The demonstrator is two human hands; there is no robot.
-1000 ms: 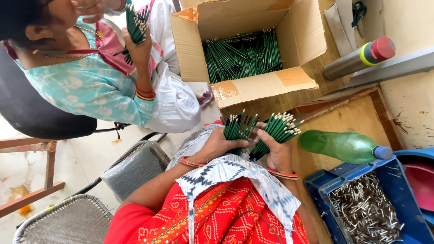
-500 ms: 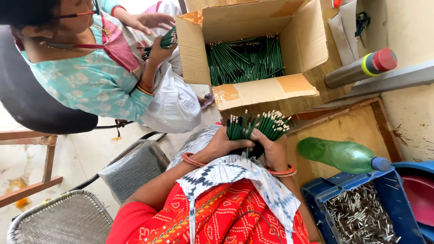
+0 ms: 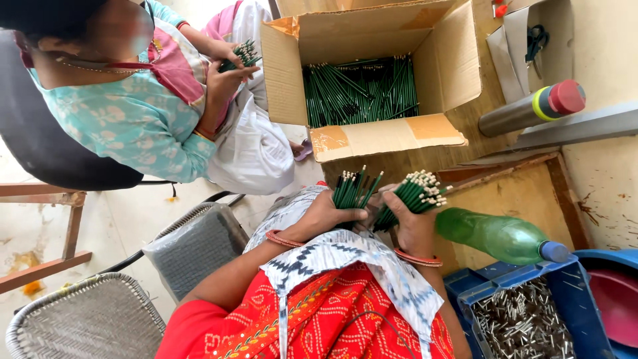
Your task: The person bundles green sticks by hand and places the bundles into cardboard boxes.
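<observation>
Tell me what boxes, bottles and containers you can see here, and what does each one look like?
Cardboard box: top middle, brown, flaps open, full of green pencils.
Blue crate: bottom right, rectangular, full of small silver metal pieces.
Green plastic bottle: lying on its side beside the right hand, blue cap.
Metal flask: upper right, lying down, silver with yellow band and red cap.
No screens or signs.

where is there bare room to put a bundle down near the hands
Bare wooden board lies past the right hand, bordered by the green bottle and the cardboard box. Bare floor shows on the left, between the mesh chair and the other person. The blue crate is full of metal pieces, and the box bottom is covered in green sticks.
</observation>
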